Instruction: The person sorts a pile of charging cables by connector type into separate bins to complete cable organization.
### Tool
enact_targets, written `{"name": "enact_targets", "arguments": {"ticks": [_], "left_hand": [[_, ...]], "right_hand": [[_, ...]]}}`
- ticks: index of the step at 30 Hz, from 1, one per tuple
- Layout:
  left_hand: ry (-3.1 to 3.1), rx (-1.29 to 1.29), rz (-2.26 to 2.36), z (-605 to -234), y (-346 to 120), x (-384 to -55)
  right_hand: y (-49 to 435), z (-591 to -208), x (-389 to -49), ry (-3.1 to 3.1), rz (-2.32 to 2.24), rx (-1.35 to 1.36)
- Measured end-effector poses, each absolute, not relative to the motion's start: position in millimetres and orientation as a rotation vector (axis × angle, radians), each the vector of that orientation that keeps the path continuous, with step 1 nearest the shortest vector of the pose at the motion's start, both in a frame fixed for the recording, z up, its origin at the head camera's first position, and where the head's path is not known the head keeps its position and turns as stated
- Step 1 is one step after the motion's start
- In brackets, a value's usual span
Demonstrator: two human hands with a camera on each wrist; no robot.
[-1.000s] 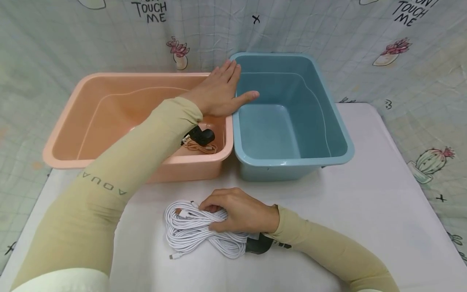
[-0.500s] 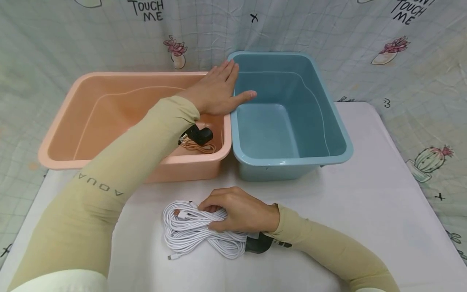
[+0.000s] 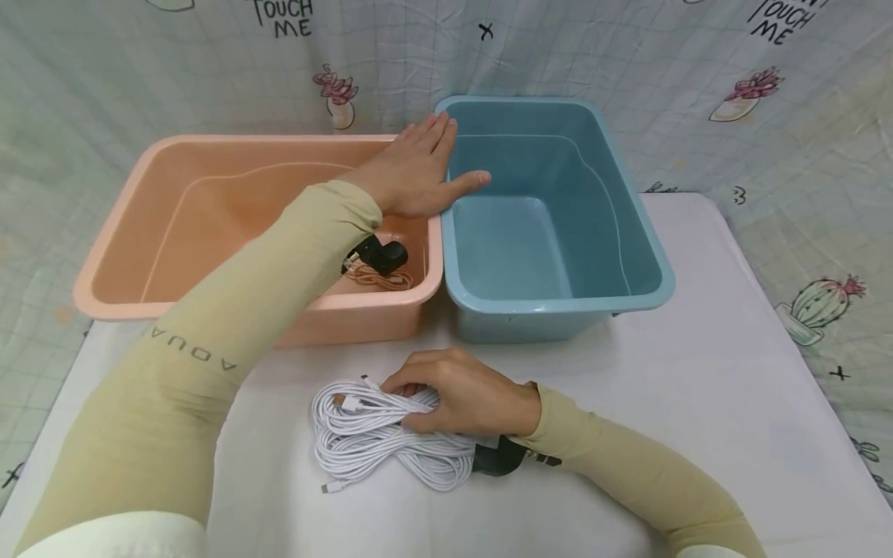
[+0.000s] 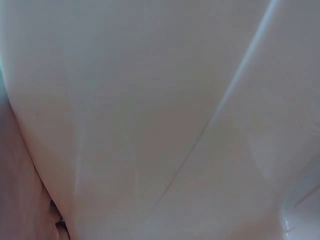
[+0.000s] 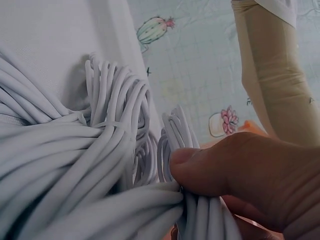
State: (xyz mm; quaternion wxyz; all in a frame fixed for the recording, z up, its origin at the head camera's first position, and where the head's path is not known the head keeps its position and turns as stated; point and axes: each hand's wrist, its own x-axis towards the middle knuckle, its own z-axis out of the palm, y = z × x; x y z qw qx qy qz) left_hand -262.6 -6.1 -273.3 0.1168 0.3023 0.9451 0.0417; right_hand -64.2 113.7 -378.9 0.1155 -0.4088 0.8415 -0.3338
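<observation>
Coiled white USB cables (image 3: 363, 446) lie bunched on the white table in the head view. My right hand (image 3: 467, 394) pinches the upper coil between thumb and fingers; in the right wrist view the thumb (image 5: 187, 165) presses on its strands. A black object (image 3: 497, 457) sits beside the bundle, partly hidden under the right wrist. My left hand (image 3: 418, 169) rests with straight fingers across the adjoining rims of the peach bin (image 3: 265, 141) and the blue bin (image 3: 558, 304), its thumb over the blue one.
Inside the peach bin lie a black adapter-like piece (image 3: 387, 257) and a thin coiled peach cable (image 3: 391, 279), partly hidden by the left sleeve. A printed curtain (image 3: 544, 46) hangs behind the bins. White table surface (image 3: 711, 372) extends to the right.
My right hand has risen slightly and moved a little right, drawing the upper white coil along. The left hand stays on the rims.
</observation>
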Motion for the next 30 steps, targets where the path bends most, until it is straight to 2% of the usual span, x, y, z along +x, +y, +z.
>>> {"name": "enact_targets", "arguments": {"ticks": [30], "left_hand": [[2.749,0.883,0.081,-272.9,-6.0,-264.5]], "right_hand": [[116.6,-369.8,-63.5,2.466,-1.017,-1.328]]}}
